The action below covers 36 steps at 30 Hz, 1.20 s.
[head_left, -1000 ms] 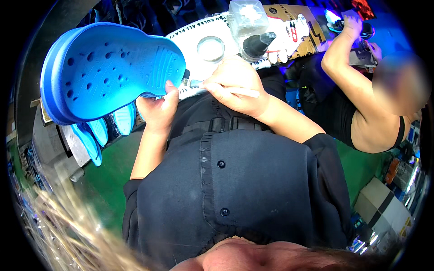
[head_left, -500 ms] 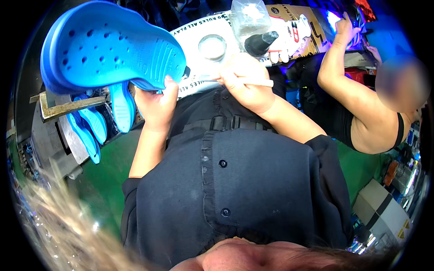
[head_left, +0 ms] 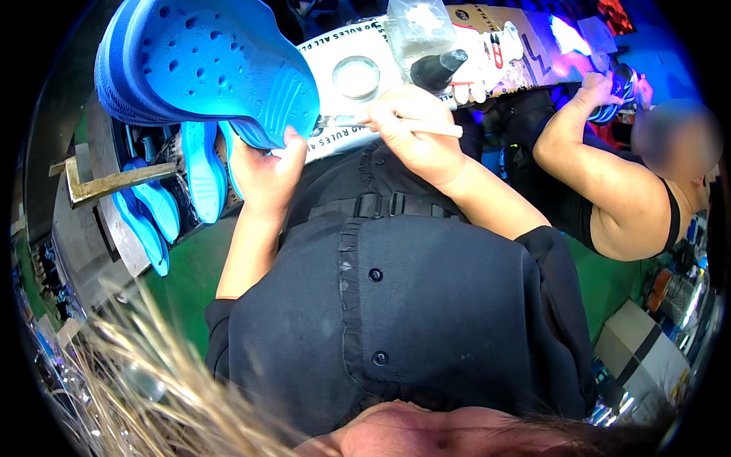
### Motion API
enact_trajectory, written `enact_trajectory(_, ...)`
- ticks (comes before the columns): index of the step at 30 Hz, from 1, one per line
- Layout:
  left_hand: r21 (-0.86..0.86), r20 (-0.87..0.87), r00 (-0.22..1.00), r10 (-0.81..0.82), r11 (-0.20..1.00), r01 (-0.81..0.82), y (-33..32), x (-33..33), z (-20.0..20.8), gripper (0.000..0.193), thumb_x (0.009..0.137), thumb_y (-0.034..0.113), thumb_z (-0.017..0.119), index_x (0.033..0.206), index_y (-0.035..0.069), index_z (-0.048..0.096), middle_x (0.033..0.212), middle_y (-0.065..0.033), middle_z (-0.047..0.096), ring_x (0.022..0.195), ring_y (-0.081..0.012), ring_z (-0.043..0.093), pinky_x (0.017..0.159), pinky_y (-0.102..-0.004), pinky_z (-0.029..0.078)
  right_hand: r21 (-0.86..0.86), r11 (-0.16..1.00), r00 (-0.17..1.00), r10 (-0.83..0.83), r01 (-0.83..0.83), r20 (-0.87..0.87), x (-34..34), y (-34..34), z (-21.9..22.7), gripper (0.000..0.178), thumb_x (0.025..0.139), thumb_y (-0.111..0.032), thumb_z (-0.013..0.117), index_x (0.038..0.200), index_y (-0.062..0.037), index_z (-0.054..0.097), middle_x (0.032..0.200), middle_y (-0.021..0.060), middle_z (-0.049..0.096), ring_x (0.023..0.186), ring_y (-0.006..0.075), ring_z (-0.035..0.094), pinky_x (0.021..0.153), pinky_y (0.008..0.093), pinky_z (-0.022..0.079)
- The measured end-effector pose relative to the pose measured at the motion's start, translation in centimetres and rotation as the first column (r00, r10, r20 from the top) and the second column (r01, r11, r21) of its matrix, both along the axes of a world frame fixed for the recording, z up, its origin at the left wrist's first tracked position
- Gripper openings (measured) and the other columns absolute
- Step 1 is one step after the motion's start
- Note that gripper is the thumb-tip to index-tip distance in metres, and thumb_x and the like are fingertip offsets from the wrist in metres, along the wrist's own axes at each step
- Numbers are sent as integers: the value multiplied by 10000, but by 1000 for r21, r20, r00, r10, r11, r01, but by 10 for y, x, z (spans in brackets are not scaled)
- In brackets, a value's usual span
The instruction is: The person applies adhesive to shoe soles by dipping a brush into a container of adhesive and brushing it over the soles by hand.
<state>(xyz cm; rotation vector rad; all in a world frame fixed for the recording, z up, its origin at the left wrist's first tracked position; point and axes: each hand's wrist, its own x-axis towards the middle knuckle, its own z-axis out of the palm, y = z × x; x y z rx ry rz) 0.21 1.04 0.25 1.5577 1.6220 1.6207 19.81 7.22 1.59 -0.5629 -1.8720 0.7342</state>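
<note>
A bright blue foam clog [head_left: 228, 68] with holes in its upper fills the upper left, tilted up. My left hand [head_left: 266, 171] is closed on its near right end, with the thumb along the edge. My right hand [head_left: 419, 129] pinches a thin brush with a pale handle [head_left: 442, 128]. The brush's bristle end points left, at or very near the clog's right edge; whether it touches I cannot tell. Beyond my right hand, a round container of whitish stuff [head_left: 356, 78] stands on the white printed sheet [head_left: 320, 52].
A black bottle [head_left: 437, 73] and a clear plastic box [head_left: 421, 32] stand behind my right hand. A red-handled tool [head_left: 497, 50] lies beside them. More blue clogs [head_left: 202, 175] hang at the left by a metal bracket [head_left: 114, 183]. At the right sits another person [head_left: 609, 171], hands on a strappy item.
The clog has shifted right and tipped, and the brush end now sits at its edge. The person at the right has drawn their hands back from the lit area and holds something.
</note>
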Motion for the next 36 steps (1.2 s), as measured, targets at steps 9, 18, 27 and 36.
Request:
enact_trajectory(9,-21,-9,1000,15,1000,-16,-3,-1,2,346,672,19,617,987,-37,485,838,-119,607,744,-173,595,705,-279,468,-52,998,998,-35,38,58,11,2,-2,84,767,-68,598,708,-15,625,681,76,606,605,207,566,554,292,429)
enact_trajectory(18,-84,277,953,-124,985,152,-6,-14,57,511,756,51,615,1199,-24,372,1089,-135,529,953,-204,545,886,-330,400,-140,976,983,-151,165,108,32,8,1,193,835,-105,516,699,4,598,674,90,581,627,187,559,580,285,440)
enact_trajectory(27,-157,650,523,-552,575,803,79,54,155,785,625,207,717,1249,-68,329,998,-165,552,706,-163,564,537,-231,473,-358,927,985,-151,112,-81,62,0,-12,235,863,-192,537,755,-11,641,665,80,579,620,178,547,586,289,426)
enact_trajectory(36,212,856,169,-488,631,746,218,120,213,549,852,132,553,1303,-8,274,1191,-265,471,1066,-332,525,886,-310,475,-410,900,982,-181,146,-47,70,-5,0,214,861,-163,527,757,-14,641,655,73,579,606,160,564,574,267,443)
